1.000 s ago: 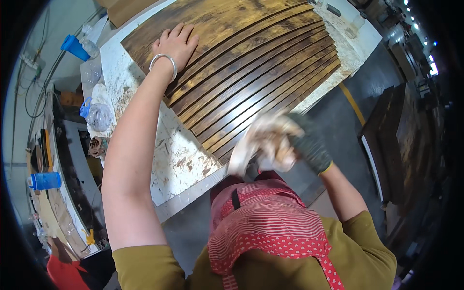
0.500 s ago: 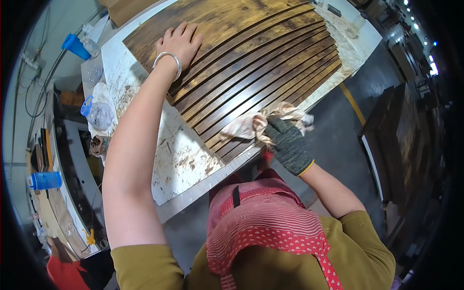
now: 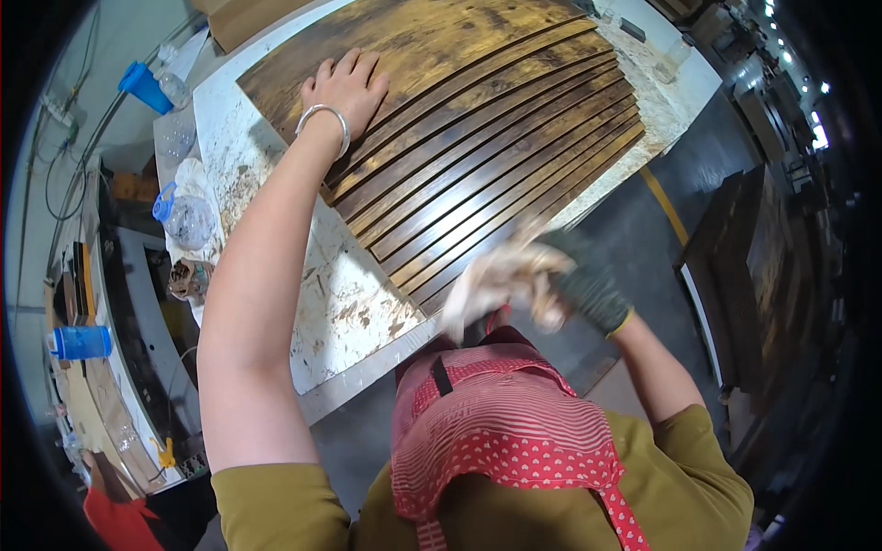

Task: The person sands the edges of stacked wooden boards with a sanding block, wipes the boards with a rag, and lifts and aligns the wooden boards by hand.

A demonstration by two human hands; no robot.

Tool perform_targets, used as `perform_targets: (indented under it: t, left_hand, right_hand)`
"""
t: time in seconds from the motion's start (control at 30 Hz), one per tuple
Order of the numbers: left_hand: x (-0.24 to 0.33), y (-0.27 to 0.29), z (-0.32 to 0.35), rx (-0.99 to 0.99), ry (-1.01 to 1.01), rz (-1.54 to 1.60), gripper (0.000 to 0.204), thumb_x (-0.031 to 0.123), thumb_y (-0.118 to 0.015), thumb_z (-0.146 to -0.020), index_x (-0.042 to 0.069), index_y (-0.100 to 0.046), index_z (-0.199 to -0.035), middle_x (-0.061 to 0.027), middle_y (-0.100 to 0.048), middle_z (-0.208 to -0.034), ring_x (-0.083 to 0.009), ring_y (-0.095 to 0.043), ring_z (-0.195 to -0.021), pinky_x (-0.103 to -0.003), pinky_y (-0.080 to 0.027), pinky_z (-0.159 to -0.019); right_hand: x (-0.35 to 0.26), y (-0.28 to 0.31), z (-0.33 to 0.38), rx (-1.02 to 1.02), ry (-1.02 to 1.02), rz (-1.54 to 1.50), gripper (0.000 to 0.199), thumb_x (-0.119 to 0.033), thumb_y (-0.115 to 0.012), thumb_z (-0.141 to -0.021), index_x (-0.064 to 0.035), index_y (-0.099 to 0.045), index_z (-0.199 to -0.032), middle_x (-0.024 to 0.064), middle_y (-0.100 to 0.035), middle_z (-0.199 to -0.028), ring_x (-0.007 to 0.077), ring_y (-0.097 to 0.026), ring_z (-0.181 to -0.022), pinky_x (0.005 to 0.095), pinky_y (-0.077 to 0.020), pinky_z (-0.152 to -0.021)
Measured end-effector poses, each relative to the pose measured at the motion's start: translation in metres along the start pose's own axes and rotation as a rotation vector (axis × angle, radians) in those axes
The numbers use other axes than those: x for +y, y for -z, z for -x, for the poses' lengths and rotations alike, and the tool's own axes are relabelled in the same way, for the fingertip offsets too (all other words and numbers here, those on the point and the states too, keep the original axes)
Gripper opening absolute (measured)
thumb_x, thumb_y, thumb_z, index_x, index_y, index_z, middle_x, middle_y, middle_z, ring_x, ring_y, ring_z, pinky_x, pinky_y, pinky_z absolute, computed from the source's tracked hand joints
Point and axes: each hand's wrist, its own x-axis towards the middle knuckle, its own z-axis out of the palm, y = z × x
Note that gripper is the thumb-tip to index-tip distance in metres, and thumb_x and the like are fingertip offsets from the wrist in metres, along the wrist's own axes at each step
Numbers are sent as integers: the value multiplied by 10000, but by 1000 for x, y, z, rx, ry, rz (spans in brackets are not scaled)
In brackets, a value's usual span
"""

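Bare, with a silver bangle at the wrist, my left hand [image 3: 347, 90] lies with fingers spread on the top board of a stack of brown wood-grain boards [image 3: 459, 46]. The boards are staggered, so several edges show as narrow strips toward me. My right hand [image 3: 588, 280], in a dark grey knit glove, grips a stained pale rag [image 3: 505, 275]. Hand and rag are smeared by motion just off the near right edge of the stack, and part of the rag hangs down. Whether the rag touches the lowest board, I cannot tell.
The white worktable [image 3: 344, 294] is spotted with brown stains. Along its left side stand a clear bottle with a blue cap [image 3: 188, 220] and a blue cup [image 3: 144, 87]. Dark boards [image 3: 735, 266] are stacked at the right, beyond a yellow floor line [image 3: 663, 204].
My right hand has drawn the rag off the boards, toward me and slightly right. My left hand stays in nearly the same place on the top board.
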Motion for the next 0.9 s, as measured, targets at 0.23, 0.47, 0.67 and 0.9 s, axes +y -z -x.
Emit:
perform_targets:
  t: [0.23,0.47,0.67,0.9]
  left_hand:
    - [4,1,2,-5,29,5,545,502,-346,-994,261,-422,-1476,-27,-340,-1583,-313,-307,-1443,-513,-249,-1158]
    - [4,4,1,6,29,-8,537,497,-374,-995,257,-429,-1472,-23,-352,-1574,-302,-307,-1444,-510,-256,-1154]
    - [5,6,4,-8,28,20,536,485,-393,-996,237,-429,-1471,-27,-349,-1575,-320,-311,-1438,-527,-245,-1154]
    - [6,8,6,-16,38,13,532,474,-402,-998,226,-431,-1468,-44,-355,-1569,-324,-308,-1436,-531,-249,-1147]
  right_hand:
    - [57,-118,5,-58,611,935,322,-208,-580,-866,-61,-653,-1143,208,-627,-1142,335,-613,-1084,453,-466,-985]
    - [63,-143,-38,-346,585,-544,450,-366,-601,-872,-102,-615,-1236,68,-569,-1291,191,-527,-1208,442,-468,-958]
    - [60,-2,-41,-25,534,640,407,-161,-576,-859,-21,-590,-1242,139,-602,-1214,247,-588,-1093,370,-480,-962]
    - [-2,145,-31,595,109,1131,199,-183,-567,-925,-74,-630,-1079,75,-645,-887,196,-634,-847,362,-519,-716]
